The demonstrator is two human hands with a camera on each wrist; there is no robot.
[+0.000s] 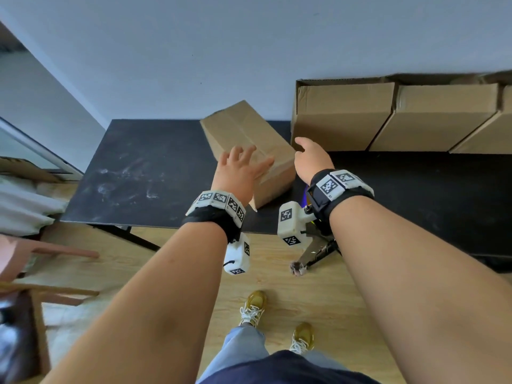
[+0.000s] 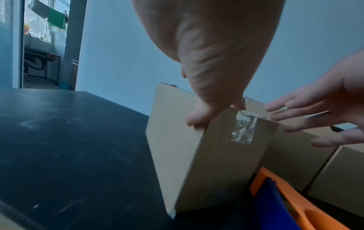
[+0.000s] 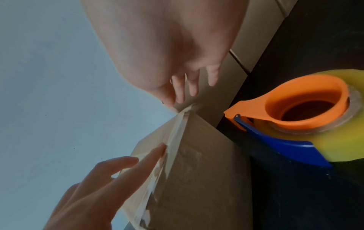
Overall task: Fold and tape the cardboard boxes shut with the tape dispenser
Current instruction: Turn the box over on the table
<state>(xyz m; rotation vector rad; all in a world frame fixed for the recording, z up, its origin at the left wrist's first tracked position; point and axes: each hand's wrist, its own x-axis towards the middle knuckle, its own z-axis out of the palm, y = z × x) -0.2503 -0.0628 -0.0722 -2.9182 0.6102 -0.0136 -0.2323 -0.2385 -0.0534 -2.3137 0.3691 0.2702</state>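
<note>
Forearms: both reach forward from the bottom of the head view, each with a marker-tagged wrist band, so that the hands meet over the taped box (image 1: 249, 151).
Left hand (image 1: 239, 169): fingers spread and fairly straight, lying on the near top of the taped box; in the left wrist view the thumb (image 2: 197, 118) rests at the box's upper corner edge. It grips nothing, and seems placed to steady or smooth the lid.
Right hand (image 1: 311, 157): just right of the taped box, fingers loose and extended, closed on nothing. In the left wrist view its fingertips (image 2: 279, 107) hover apart from the box's end face, probably about to take or turn the box.
Taped box: closed, lying askew on the black table (image 1: 144, 173), its near corner toward the table's front edge. A clear tape strip (image 3: 175, 140) runs along the top seam and folds down over the end face, where it looks wrinkled.
Tape dispenser (image 3: 295, 118): orange and blue, with a yellowish roll, set down on the table just right of the taped box, below the right wrist. Neither hand holds it, which fits a box whose seam is already covered.
Stacked boxes (image 1: 415, 117): a row against the wall, behind and to the right of the taped box. Whether they are sealed cannot be told.
Judgement: this box looks finished; the free hands suggest moving it aside next.
</note>
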